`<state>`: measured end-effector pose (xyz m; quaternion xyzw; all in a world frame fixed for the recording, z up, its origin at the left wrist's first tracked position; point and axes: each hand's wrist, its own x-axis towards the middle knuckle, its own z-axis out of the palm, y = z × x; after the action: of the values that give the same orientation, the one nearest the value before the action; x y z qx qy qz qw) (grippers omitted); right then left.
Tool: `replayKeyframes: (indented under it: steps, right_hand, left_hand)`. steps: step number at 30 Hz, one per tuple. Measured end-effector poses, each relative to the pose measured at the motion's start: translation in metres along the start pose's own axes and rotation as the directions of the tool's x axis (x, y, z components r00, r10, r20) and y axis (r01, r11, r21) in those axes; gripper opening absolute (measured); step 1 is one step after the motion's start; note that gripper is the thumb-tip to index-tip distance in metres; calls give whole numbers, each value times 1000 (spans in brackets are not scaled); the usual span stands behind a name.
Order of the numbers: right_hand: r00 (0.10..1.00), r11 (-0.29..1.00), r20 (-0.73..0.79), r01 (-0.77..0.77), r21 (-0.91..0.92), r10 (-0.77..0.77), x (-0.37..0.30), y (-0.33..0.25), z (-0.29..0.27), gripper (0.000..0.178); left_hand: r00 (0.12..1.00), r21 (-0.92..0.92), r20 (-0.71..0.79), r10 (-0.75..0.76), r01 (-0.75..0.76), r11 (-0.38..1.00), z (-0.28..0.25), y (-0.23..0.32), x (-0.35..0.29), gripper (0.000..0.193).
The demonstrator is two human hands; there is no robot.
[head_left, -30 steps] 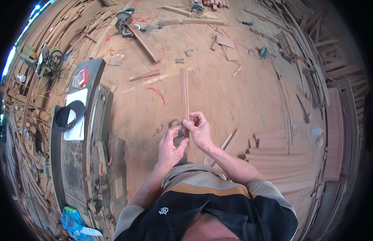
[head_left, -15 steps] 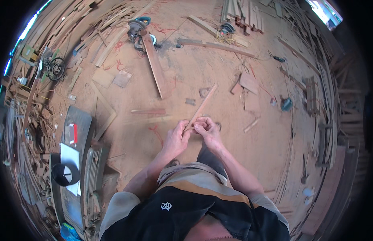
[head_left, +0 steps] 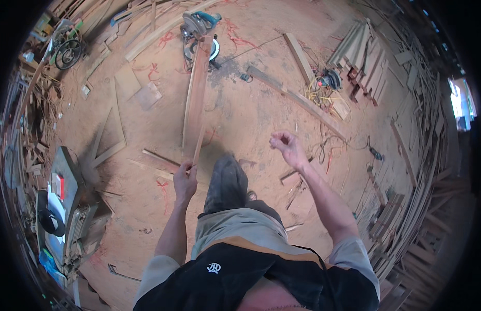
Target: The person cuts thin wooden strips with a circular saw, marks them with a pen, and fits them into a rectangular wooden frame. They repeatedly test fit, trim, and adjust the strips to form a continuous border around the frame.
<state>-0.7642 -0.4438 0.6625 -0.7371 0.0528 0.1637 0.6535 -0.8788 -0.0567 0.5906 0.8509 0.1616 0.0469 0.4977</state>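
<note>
In my left hand is the lower end of a thin wooden strip, pinched between thumb and fingers, its free end pointing away from me. To the right, my right hand hangs in the air, apart from the strip, with its fingers curled in toward the thumb. Whether something small is between them cannot be made out. Beyond the strip, a long reddish plank lies with its far end at a teal and grey mitre saw.
A long timber lies across the floor on the right, near a power tool with tangled yellow cord. Stacked boards stand farther right. At left is a grey machine table. Offcuts and red cords lie about.
My hands have moved apart: the left carries the strip leftward, the right has let go of it and swung right. The view has shifted, and one leg is now forward.
</note>
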Motion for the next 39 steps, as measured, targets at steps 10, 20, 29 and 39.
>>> replayKeyframes:
  steps: [10,20,29,39]
  right_hand:
    - [979,693,205,137,-707,15,498,15,-112,36]
    - [879,367,475,451,-813,-28,938,195,-22,36]
    - [351,-224,768,817,-531,-535,1220,263,164,37]
    - [558,-340,805,731,-591,-201,1251,261,173,46]
  left_hand:
    - [951,307,-164,-263,302,903,191,-89,320,23]
    - [957,463,-235,-171,265,846,381,-306,678,25]
    - [984,823,-179,22,137,551,450,-354,774,17]
    - [891,914,-75,448,-119,388,432,-338,859,22]
